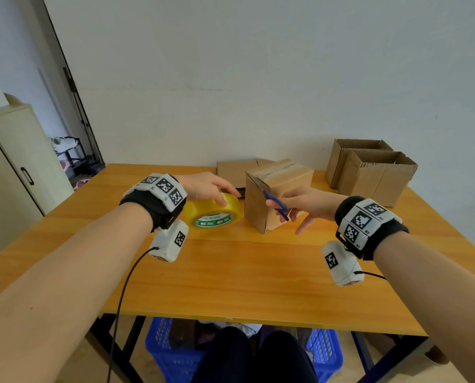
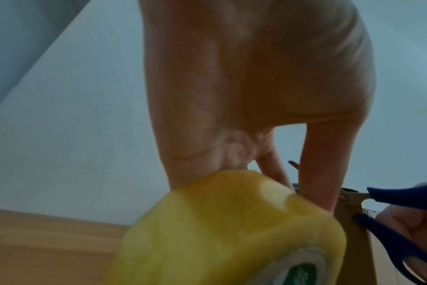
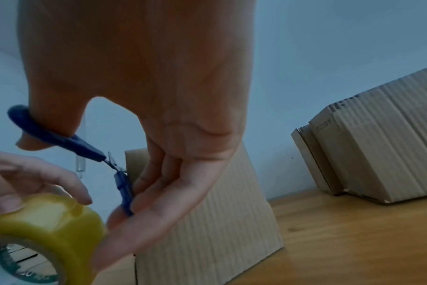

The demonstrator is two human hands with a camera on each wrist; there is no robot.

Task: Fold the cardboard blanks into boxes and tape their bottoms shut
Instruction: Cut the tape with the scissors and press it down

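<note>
One box point(image 1: 275, 194) stands near the middle of the worktop point(image 1: 230, 277), toward its back edge. Its flaps are folded shut on the side that faces up, and a strip of tape seems to run along that side. It is plain brown cardboard with ridges on its walls. So this box looks almost done; I think the tape only has to be cut free from the roll.

The left hand point(image 1: 205, 186) lies over the yellow tape roll point(image 1: 215, 212), with its fingers point(image 3: 68, 185) curled round the top of the roll, just beside the box. The right hand point(image 1: 305, 205) holds the blue scissors point(image 1: 277, 204). The thumb goes through one ring and other fingers point(image 3: 159, 185) bend round the other handle, while one finger sticks out straight. The blades point at the box's near top edge. They look a little apart, but I cannot tell for sure.

Two more boxes point(image 1: 374, 172) stand at the back right corner of the worktop with their open ends up. They look finished, though their bottoms are hidden. Flat cardboard blanks point(image 1: 235, 171) lie behind the first box, by the back edge. Those are not folded yet, so there is more work left.
</note>
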